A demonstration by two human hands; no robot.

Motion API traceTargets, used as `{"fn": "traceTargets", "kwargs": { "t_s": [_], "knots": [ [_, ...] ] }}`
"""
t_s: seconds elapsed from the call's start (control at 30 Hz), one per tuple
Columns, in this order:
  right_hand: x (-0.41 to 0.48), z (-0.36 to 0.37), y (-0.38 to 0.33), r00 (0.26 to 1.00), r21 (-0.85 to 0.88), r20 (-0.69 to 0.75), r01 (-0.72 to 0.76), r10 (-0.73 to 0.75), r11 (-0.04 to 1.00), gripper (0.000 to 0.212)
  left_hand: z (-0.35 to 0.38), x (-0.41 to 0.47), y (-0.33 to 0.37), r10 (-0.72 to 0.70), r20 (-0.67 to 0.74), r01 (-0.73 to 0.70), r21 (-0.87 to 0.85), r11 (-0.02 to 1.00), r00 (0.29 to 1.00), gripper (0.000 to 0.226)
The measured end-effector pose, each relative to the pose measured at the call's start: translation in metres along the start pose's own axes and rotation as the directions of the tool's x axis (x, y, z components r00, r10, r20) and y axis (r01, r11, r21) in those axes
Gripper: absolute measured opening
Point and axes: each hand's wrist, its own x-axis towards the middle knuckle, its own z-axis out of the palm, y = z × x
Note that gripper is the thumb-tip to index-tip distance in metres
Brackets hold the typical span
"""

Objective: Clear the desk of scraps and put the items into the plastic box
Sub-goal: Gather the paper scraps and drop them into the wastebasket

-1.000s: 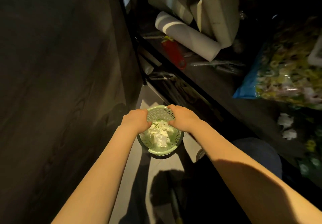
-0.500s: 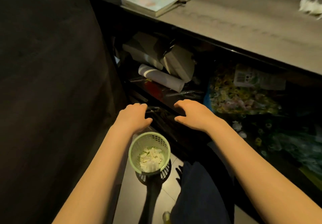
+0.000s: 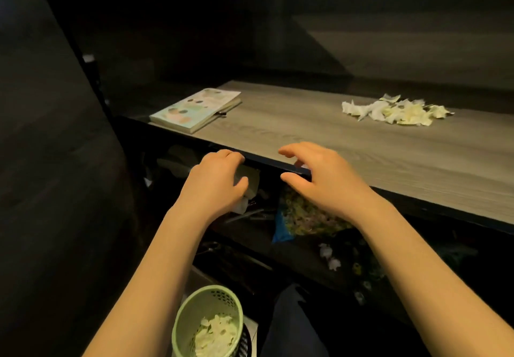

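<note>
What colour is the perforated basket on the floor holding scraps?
Pale green basket, seen best in the head view.

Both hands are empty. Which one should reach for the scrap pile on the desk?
Right, probably. The right hand reaches over the desk edge, on the same side as the scraps; the left hand is nearer the book.

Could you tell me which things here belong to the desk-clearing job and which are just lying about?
Belongs: scrap pile on the desk; green basket holding scraps; book, likely an item to box.
Lying about: flowered bag and papers under the desk.
</note>
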Motion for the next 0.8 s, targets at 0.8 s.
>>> {"fn": "traceTargets", "kwargs": {
  "t_s": [0.8],
  "knots": [
    [0.033,-0.101,0.233,0.82,-0.288,-0.179,-0.572,0.543,0.768,0.066,0.065,0.227,0.192,0.085,0.177,-0.067,-0.108,0.992,0.981,0.065]
  ]
}}
